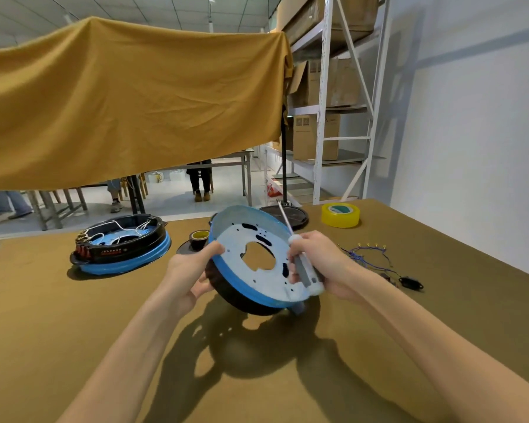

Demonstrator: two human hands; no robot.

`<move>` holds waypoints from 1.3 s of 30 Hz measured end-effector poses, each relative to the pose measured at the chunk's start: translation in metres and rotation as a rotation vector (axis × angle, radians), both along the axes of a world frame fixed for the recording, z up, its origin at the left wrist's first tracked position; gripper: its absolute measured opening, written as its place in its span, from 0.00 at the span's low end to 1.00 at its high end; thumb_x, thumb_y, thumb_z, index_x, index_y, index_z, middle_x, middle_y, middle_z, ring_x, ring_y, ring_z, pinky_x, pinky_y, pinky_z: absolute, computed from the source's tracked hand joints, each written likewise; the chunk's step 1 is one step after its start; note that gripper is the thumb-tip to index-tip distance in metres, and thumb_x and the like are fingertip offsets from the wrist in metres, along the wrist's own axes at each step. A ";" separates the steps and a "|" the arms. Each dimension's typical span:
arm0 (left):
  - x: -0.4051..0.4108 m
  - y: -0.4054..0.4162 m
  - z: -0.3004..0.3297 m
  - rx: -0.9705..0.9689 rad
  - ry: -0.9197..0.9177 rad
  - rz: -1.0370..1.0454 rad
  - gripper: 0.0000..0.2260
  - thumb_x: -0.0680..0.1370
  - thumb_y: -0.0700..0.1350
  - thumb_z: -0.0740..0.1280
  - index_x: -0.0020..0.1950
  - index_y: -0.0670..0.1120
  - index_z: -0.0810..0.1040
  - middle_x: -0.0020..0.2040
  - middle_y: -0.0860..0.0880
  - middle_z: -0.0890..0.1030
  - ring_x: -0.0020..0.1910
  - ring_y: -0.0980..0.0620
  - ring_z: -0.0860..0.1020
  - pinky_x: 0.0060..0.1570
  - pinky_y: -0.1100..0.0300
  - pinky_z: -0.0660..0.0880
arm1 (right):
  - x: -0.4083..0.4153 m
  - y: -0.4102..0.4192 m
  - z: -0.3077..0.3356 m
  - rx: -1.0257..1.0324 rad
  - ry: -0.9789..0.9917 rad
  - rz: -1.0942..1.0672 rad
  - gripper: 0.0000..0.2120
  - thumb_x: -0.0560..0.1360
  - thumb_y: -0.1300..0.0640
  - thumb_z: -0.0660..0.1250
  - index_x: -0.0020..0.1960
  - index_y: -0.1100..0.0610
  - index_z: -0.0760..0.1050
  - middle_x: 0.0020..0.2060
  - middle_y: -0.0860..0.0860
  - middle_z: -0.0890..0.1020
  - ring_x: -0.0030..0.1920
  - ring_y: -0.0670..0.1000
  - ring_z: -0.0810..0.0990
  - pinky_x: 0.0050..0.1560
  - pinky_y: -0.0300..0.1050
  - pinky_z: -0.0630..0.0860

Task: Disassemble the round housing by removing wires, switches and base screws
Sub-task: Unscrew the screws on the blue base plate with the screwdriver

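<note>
I hold a round housing [242,239] tilted above the table, its open side facing me. It has a blue rim, a pale metal base plate with a large centre hole, and a black underside. My left hand [193,270] grips its left rim. My right hand [318,264] holds its right rim and also grips a screwdriver [300,254] with a white and grey handle, its shaft pointing up and away. A bundle of removed wires with a black switch [379,261] lies on the table to the right.
A second round housing [119,248], still wired, sits at the left. A dark tape roll [199,239] stands behind my left hand and a yellow tape roll [340,215] at the back right. A black round stand base [293,216] is beyond the held housing. The table [74,315] is covered in brown cloth.
</note>
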State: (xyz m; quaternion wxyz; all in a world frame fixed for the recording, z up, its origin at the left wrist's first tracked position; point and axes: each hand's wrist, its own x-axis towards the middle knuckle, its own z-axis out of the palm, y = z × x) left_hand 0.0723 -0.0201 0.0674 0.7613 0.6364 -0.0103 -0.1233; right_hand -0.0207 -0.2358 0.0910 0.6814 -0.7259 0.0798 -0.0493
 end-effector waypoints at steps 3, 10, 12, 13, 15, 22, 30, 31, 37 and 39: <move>-0.004 0.004 -0.026 -0.110 0.111 -0.197 0.19 0.71 0.43 0.77 0.58 0.40 0.76 0.48 0.42 0.88 0.48 0.44 0.87 0.39 0.53 0.84 | -0.018 -0.021 0.003 -0.105 0.006 0.022 0.11 0.81 0.59 0.68 0.61 0.60 0.73 0.48 0.59 0.82 0.36 0.52 0.80 0.32 0.46 0.80; -0.014 -0.016 -0.057 -0.322 0.229 -0.344 0.24 0.70 0.46 0.76 0.62 0.38 0.78 0.46 0.41 0.87 0.42 0.44 0.87 0.37 0.54 0.84 | -0.056 -0.032 -0.006 -0.430 0.047 0.053 0.13 0.77 0.56 0.73 0.60 0.50 0.75 0.49 0.55 0.84 0.29 0.48 0.78 0.26 0.42 0.73; -0.019 -0.020 -0.060 -0.322 0.237 -0.381 0.25 0.69 0.48 0.76 0.63 0.38 0.78 0.46 0.41 0.87 0.42 0.45 0.87 0.37 0.54 0.83 | -0.064 -0.034 -0.002 -0.520 -0.013 0.026 0.15 0.75 0.59 0.75 0.59 0.49 0.79 0.49 0.52 0.83 0.31 0.48 0.80 0.33 0.39 0.77; -0.022 -0.021 -0.062 -0.321 0.252 -0.399 0.26 0.69 0.48 0.77 0.63 0.38 0.78 0.47 0.40 0.87 0.42 0.44 0.87 0.37 0.54 0.83 | -0.067 -0.035 0.000 -0.538 -0.080 0.003 0.14 0.74 0.59 0.75 0.58 0.49 0.80 0.46 0.51 0.84 0.31 0.48 0.80 0.34 0.39 0.78; -0.027 -0.023 -0.066 -0.321 0.286 -0.432 0.27 0.70 0.48 0.78 0.65 0.38 0.78 0.48 0.40 0.87 0.43 0.44 0.87 0.37 0.55 0.83 | -0.072 -0.035 0.005 -0.520 -0.215 -0.084 0.12 0.74 0.60 0.76 0.56 0.53 0.82 0.40 0.49 0.86 0.32 0.48 0.83 0.34 0.39 0.80; -0.031 -0.026 -0.071 -0.241 0.293 -0.530 0.37 0.67 0.52 0.78 0.71 0.37 0.74 0.60 0.37 0.83 0.52 0.42 0.84 0.51 0.50 0.82 | -0.066 -0.041 0.012 -0.523 -0.492 -0.317 0.20 0.71 0.56 0.80 0.57 0.53 0.74 0.41 0.54 0.84 0.35 0.52 0.87 0.34 0.39 0.82; -0.029 -0.025 -0.070 -0.233 0.340 -0.546 0.32 0.73 0.53 0.74 0.72 0.37 0.73 0.63 0.36 0.82 0.54 0.42 0.84 0.51 0.50 0.82 | -0.037 -0.041 0.020 -0.588 -0.602 -0.272 0.17 0.76 0.53 0.75 0.57 0.53 0.69 0.41 0.52 0.82 0.35 0.52 0.86 0.34 0.40 0.82; -0.029 -0.025 -0.070 -0.237 0.341 -0.552 0.33 0.73 0.53 0.75 0.72 0.37 0.72 0.63 0.36 0.82 0.54 0.42 0.84 0.52 0.50 0.82 | -0.034 -0.041 0.020 -0.596 -0.600 -0.262 0.17 0.76 0.53 0.75 0.57 0.52 0.68 0.41 0.53 0.82 0.35 0.52 0.86 0.35 0.41 0.82; -0.026 -0.025 -0.071 -0.247 0.344 -0.588 0.39 0.67 0.53 0.77 0.73 0.38 0.72 0.64 0.37 0.82 0.56 0.41 0.84 0.58 0.48 0.79 | -0.022 -0.039 0.018 -0.656 -0.584 -0.205 0.16 0.77 0.55 0.74 0.57 0.54 0.68 0.43 0.55 0.81 0.35 0.50 0.86 0.34 0.40 0.82; -0.026 -0.026 -0.071 -0.237 0.345 -0.591 0.39 0.67 0.54 0.77 0.73 0.38 0.72 0.63 0.37 0.82 0.55 0.42 0.84 0.55 0.49 0.81 | -0.020 -0.039 0.018 -0.656 -0.575 -0.199 0.16 0.77 0.55 0.74 0.57 0.55 0.68 0.42 0.54 0.81 0.35 0.50 0.85 0.34 0.40 0.81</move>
